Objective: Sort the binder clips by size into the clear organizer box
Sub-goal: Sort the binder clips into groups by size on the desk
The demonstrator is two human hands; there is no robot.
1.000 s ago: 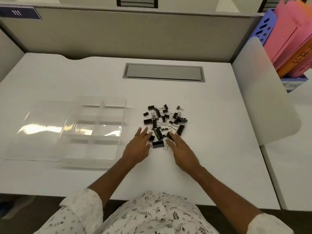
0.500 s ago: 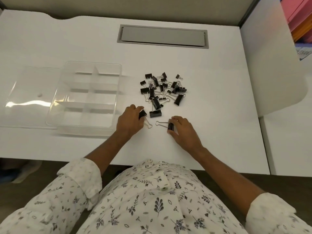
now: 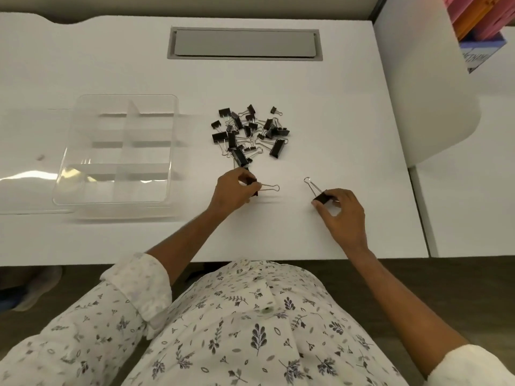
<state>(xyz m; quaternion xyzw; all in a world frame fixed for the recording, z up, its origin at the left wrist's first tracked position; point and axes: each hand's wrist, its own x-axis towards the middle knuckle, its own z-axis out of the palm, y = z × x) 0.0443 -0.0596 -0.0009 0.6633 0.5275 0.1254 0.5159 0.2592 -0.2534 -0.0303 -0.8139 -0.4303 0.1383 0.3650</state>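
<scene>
Left hand (image 3: 232, 189) pinches one binder clip (image 3: 263, 188); right hand (image 3: 341, 214) pinches another clip (image 3: 320, 196), apparently held apart to compare sizes. Remaining pile (image 3: 249, 133) lies beyond both hands; the empty organizer box (image 3: 69, 151) sits left of the left hand.

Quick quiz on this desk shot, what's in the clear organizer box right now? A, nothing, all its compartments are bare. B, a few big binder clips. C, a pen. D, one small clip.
A: every compartment of the organizer box shows only clear plastic, while the clips sit in a pile on the desk and one is in each of the left hand and right hand.
</scene>
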